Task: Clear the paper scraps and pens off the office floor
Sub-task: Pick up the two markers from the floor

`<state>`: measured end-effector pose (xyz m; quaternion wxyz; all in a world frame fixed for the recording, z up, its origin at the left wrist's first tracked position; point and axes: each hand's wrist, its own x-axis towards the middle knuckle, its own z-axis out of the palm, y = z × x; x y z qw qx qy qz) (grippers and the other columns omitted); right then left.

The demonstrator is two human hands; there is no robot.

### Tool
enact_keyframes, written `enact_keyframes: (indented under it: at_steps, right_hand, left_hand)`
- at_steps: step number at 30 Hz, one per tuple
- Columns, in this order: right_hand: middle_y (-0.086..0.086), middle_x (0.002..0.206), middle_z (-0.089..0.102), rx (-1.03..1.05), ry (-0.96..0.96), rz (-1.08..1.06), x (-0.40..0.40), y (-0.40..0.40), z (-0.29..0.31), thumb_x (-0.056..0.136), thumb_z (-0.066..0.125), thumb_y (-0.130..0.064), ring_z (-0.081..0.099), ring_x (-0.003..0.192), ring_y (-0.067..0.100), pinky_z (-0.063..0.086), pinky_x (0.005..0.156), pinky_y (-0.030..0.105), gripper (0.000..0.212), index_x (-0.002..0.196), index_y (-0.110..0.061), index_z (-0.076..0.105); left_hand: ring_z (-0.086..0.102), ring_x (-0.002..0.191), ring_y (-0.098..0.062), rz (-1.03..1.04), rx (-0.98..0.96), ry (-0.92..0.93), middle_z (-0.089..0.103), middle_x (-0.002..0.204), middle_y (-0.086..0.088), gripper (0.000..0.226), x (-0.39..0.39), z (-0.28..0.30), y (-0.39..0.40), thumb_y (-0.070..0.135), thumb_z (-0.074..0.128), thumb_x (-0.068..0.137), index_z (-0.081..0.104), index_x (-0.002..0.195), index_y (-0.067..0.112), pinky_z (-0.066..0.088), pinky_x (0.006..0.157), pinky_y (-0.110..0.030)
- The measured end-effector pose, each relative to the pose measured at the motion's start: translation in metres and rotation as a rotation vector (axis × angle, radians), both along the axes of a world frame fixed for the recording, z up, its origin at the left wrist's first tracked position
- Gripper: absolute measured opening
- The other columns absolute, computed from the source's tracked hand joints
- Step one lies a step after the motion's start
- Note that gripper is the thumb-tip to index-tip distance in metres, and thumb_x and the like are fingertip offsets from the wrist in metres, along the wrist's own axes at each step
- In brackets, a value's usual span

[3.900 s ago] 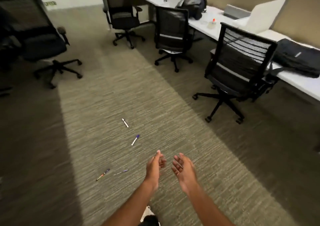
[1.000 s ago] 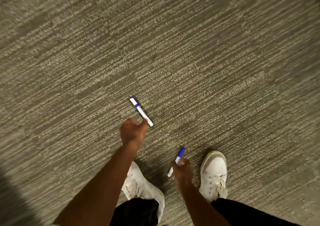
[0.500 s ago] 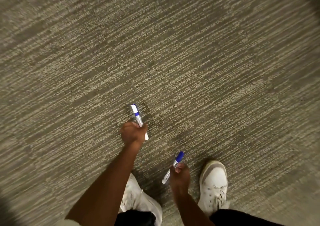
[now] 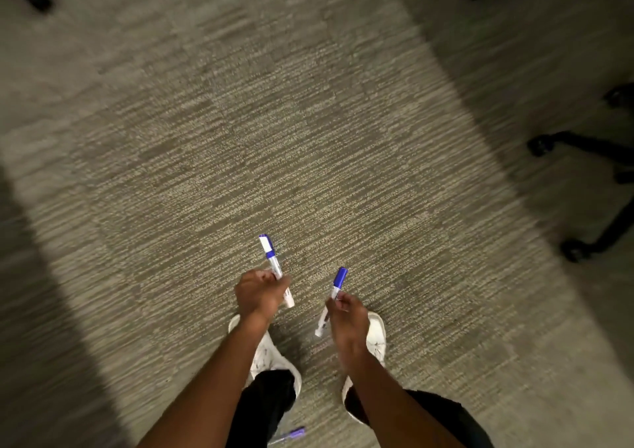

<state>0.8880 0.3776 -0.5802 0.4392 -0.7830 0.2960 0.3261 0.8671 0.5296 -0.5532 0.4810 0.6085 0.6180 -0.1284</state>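
Low in the frame's centre, the left hand is closed around a white marker and the right hand pinches a blue-capped marker, both lifted off the carpet for carrying, while a purple pen lies at the bottom edge.

Both hands have lifted their markers clear of the carpet, and the view seems higher.

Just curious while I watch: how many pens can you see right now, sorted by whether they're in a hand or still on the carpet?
Pens held: 2, one in the left hand at, one in the right hand at
Pens on the carpet: 1, a purple pen by the feet
Paper scraps: 0
Total: 3
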Motion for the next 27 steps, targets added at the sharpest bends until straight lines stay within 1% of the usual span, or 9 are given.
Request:
enact_keyframes:
  at_steps: [3,5,7,9,12,13,19,23,27]
  right_hand:
    - [0.004,0.075,0.068,0.051,-0.047,0.029,0.013,0.0,0.071,0.086,0.068,-0.008,0.059,0.062,0.015,0.043,0.047,0.015,0.006,0.091,-0.008,0.067]
    - [0.003,0.07,0.067,0.078,-0.108,0.026,0.019,0.001,0.117,0.084,0.069,-0.004,0.061,0.062,0.019,0.046,0.05,0.02,0.005,0.085,-0.009,0.068]
    - [0.002,0.069,0.065,0.111,-0.163,0.01,0.026,0.003,0.167,0.083,0.071,-0.002,0.06,0.062,0.018,0.048,0.052,0.018,0.005,0.084,-0.006,0.068]
    - [0.002,0.07,0.065,0.18,-0.191,-0.001,0.032,0.005,0.209,0.084,0.07,0.0,0.06,0.066,0.018,0.048,0.057,0.022,0.007,0.088,-0.005,0.068]
    - [0.006,0.076,0.066,0.289,-0.189,0.012,0.041,0.009,0.27,0.085,0.068,0.0,0.059,0.068,0.016,0.049,0.066,0.032,0.01,0.095,0.001,0.07]
    - [0.008,0.076,0.066,0.327,-0.192,0.011,0.043,0.011,0.289,0.086,0.067,0.002,0.057,0.067,0.016,0.047,0.067,0.033,0.01,0.096,0.003,0.07]
    - [0.007,0.08,0.069,0.512,-0.189,-0.008,0.046,0.022,0.383,0.086,0.068,-0.001,0.061,0.07,0.016,0.051,0.064,0.028,0.014,0.099,-0.007,0.068]
    - [0.005,0.078,0.069,0.594,-0.205,0.06,0.045,0.033,0.43,0.086,0.069,-0.005,0.058,0.065,0.014,0.049,0.057,0.023,0.014,0.099,-0.01,0.069]
    - [0.0,0.075,0.07,0.691,-0.205,0.105,0.044,0.048,0.471,0.086,0.069,-0.005,0.058,0.064,0.011,0.049,0.056,0.021,0.012,0.096,-0.013,0.07]
  left_hand:
    - [0.074,0.073,-0.035,0.067,-0.036,-0.081,0.074,0.078,-0.024,0.022,0.002,0.081,-0.003,0.014,0.081,0.072,0.069,0.074,-0.005,0.061,0.07,-0.051]
    - [0.073,0.07,-0.033,0.101,-0.055,-0.126,0.074,0.077,-0.025,0.019,0.003,0.131,-0.007,0.011,0.08,0.073,0.067,0.069,-0.003,0.061,0.07,-0.052]
    - [0.069,0.062,-0.028,0.137,-0.067,-0.177,0.073,0.074,-0.023,0.016,0.002,0.18,-0.009,0.007,0.077,0.074,0.065,0.065,0.002,0.062,0.066,-0.052]
    - [0.069,0.059,-0.026,0.175,-0.105,-0.239,0.073,0.07,-0.02,0.014,0.0,0.222,-0.011,0.005,0.077,0.075,0.065,0.067,0.003,0.062,0.061,-0.045]
    - [0.066,0.047,-0.017,0.207,-0.118,-0.355,0.072,0.062,-0.015,0.011,-0.006,0.28,-0.011,0.002,0.074,0.077,0.067,0.069,0.0,0.055,0.045,-0.025]
    - [0.063,0.047,-0.017,0.214,-0.1,-0.375,0.07,0.062,-0.015,0.012,-0.008,0.298,-0.011,0.002,0.073,0.079,0.067,0.069,0.0,0.053,0.045,-0.025]
    - [0.065,0.059,-0.026,0.303,-0.132,-0.566,0.068,0.072,-0.02,0.006,-0.03,0.39,-0.011,-0.004,0.063,0.086,0.065,0.081,-0.005,0.059,0.055,-0.032]
    - [0.064,0.07,-0.031,0.376,-0.115,-0.68,0.067,0.076,-0.022,0.01,-0.042,0.435,-0.016,-0.007,0.06,0.087,0.065,0.079,-0.004,0.057,0.077,-0.049]
    - [0.064,0.06,-0.025,0.439,-0.064,-0.754,0.067,0.07,-0.015,0.01,-0.048,0.467,-0.016,-0.004,0.061,0.088,0.067,0.081,-0.002,0.059,0.061,-0.037]
